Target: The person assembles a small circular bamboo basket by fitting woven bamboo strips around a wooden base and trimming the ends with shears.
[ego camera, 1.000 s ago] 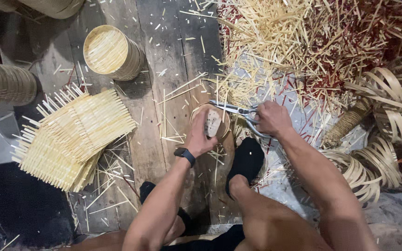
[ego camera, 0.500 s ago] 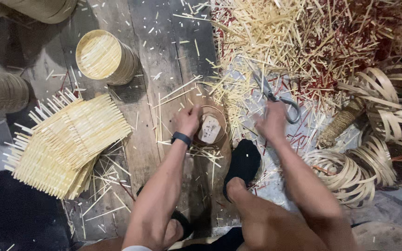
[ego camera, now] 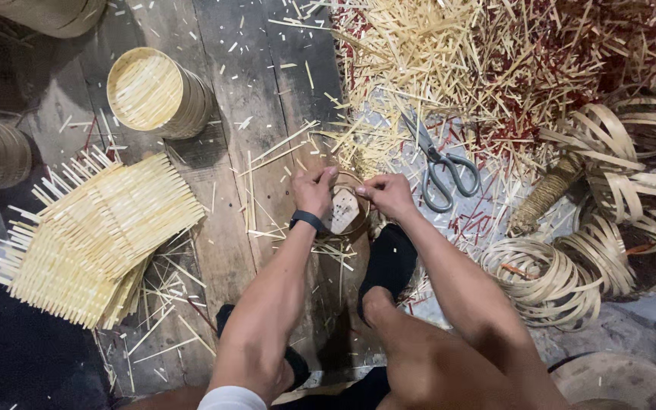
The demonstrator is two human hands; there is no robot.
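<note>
My left hand (ego camera: pixel 313 190) and my right hand (ego camera: pixel 389 194) both grip a small round bamboo basket (ego camera: pixel 345 210) that rests on the wooden floor against my black-socked foot (ego camera: pixel 389 258). A pale wooden block sits inside the basket. The left hand pinches the rim at the left, the right hand holds the rim at the right. A black band is on my left wrist. Grey scissors (ego camera: pixel 440 167) lie on the floor just beyond the right hand, with no hand on them.
A finished round woven basket (ego camera: pixel 157 93) stands at the far left. A stack of flat woven bamboo mats (ego camera: pixel 96 235) lies at the left. Loose bamboo slivers (ego camera: pixel 434 53) pile up beyond. Coiled bamboo strips (ego camera: pixel 563 273) lie at the right.
My right hand has let go of the scissors, which now lie on the floor, and has come back to the small basket's rim. The left hand stayed on the basket.
</note>
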